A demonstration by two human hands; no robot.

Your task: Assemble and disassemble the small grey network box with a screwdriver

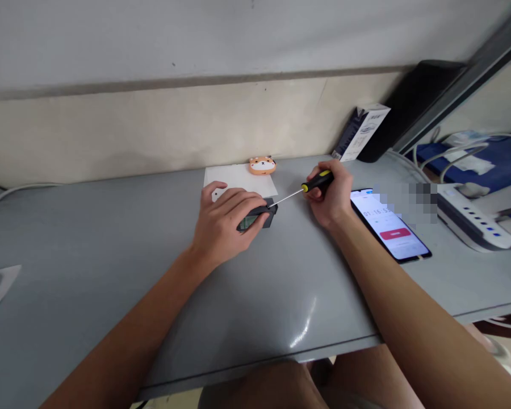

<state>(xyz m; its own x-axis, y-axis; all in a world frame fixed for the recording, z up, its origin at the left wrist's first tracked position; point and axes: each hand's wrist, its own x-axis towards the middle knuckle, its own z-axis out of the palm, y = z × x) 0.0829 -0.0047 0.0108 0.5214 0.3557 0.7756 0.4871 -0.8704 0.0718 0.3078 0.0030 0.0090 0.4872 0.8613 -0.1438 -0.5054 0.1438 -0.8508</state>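
Observation:
My left hand (227, 221) grips a small black device (271, 218) with a greenish display, holding it on the grey desk. Part of the device is hidden under my fingers. In my right hand (334, 196) is a screwdriver (319, 180) with a black and yellow handle. Its thin metal shaft points left and down, and the tip meets the upper right part of the device. Whether the tip sits in a screw or a seam, I cannot tell. Just behind the left hand lies a white sheet (242, 177), partly covered by the fingers.
An orange animal-face case (262, 166) rests by the wall. Right of my right hand lies a phone (392, 227) showing a timer. Farther right is a white power strip (477, 218) with plugs. A box (361, 132) leans beside a black object (413, 108) at the back right.

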